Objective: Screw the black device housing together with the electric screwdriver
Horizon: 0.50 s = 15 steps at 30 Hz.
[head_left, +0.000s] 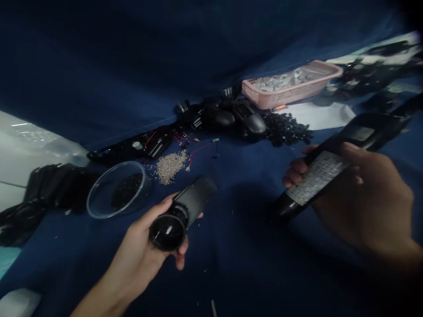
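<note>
My left hand (152,251) is closed around a black plastic housing (200,193) with a round, glossy cup-shaped end tilted toward me. Over on the right, my right hand (363,198) grips a black electric screwdriver (350,136) with a white printed label on its side. Its narrower end points down and left, above the cloth; the tip is dark and hard to make out. The two held things are apart. Beyond my left hand lies a heap of small screws (170,167), beside a thin red wire (203,146) with a small connector.
A clear round tub (115,211) with small black parts stands left. Black housings (221,118) and a heap of small black pieces (286,128) lie at the back. Behind are a pink basket (280,97) of plastic bags and a white sheet (319,115). Blue cloth (231,264) covers the table.
</note>
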Each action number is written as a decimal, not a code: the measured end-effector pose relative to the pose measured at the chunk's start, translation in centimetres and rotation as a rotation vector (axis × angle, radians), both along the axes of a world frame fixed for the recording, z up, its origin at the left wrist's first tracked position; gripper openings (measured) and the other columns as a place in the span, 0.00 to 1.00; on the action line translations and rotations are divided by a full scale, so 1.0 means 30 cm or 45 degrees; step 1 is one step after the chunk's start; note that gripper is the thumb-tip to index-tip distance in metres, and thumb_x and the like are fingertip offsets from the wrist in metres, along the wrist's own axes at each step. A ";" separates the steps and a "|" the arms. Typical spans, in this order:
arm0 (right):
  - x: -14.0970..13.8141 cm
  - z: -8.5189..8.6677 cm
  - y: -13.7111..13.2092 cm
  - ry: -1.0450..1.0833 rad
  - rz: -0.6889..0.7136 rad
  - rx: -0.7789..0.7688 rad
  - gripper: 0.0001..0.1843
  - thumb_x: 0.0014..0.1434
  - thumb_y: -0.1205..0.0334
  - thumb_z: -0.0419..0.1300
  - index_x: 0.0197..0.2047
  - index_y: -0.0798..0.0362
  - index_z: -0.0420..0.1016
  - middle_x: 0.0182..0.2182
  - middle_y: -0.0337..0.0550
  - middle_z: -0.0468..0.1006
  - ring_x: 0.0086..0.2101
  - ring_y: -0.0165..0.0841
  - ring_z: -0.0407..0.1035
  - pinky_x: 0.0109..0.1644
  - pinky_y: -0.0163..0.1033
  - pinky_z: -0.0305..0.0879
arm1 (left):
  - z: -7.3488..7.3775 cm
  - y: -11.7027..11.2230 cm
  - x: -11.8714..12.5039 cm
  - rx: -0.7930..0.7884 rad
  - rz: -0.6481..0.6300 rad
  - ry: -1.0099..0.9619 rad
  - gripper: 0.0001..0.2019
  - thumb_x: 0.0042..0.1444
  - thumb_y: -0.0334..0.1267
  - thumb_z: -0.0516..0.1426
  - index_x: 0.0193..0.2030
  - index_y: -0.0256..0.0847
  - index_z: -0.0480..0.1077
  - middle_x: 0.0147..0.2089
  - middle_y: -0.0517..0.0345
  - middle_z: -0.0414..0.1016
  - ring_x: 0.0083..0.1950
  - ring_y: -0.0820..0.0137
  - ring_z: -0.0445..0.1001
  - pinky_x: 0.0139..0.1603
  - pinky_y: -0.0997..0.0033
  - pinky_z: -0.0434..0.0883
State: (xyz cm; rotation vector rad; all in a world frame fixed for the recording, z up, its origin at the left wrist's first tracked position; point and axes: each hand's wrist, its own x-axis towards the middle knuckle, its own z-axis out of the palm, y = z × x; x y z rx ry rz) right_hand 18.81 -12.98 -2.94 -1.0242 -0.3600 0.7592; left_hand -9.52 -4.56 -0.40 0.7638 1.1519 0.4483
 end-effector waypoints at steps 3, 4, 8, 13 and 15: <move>0.036 -0.031 0.025 0.063 -0.015 -0.276 0.17 0.40 0.53 0.71 0.31 0.54 0.77 0.30 0.50 0.73 0.30 0.41 0.72 0.30 0.47 0.74 | -0.034 0.018 -0.027 0.006 -0.063 -0.113 0.24 0.67 0.49 0.53 0.65 0.43 0.62 0.53 0.38 0.76 0.28 0.63 0.76 0.24 0.62 0.74; 0.045 -0.043 0.032 0.041 -0.006 -0.369 0.18 0.38 0.53 0.72 0.31 0.54 0.77 0.31 0.52 0.74 0.30 0.42 0.73 0.30 0.46 0.75 | -0.044 0.023 -0.037 0.010 -0.083 -0.151 0.23 0.67 0.49 0.52 0.66 0.44 0.61 0.54 0.38 0.76 0.29 0.63 0.77 0.25 0.62 0.74; 0.057 -0.077 0.057 -0.067 0.108 -0.639 0.25 0.35 0.46 0.72 0.33 0.55 0.78 0.34 0.58 0.77 0.33 0.45 0.76 0.28 0.42 0.76 | -0.077 0.039 -0.077 -0.025 -0.157 -0.284 0.22 0.69 0.48 0.49 0.67 0.45 0.57 0.55 0.37 0.75 0.30 0.63 0.77 0.25 0.62 0.76; 0.057 -0.093 0.066 -0.026 0.054 -0.714 0.25 0.32 0.51 0.74 0.34 0.56 0.79 0.35 0.56 0.79 0.31 0.44 0.77 0.28 0.39 0.77 | -0.114 0.054 -0.109 -0.108 -0.248 -0.444 0.22 0.69 0.50 0.46 0.65 0.43 0.56 0.57 0.36 0.72 0.28 0.65 0.77 0.21 0.63 0.76; 0.061 -0.100 0.064 -0.005 0.052 -0.733 0.25 0.33 0.54 0.75 0.36 0.56 0.79 0.35 0.55 0.79 0.32 0.45 0.78 0.29 0.39 0.79 | -0.126 0.056 -0.116 -0.120 -0.281 -0.475 0.21 0.70 0.49 0.46 0.65 0.44 0.56 0.59 0.36 0.70 0.28 0.65 0.78 0.20 0.63 0.77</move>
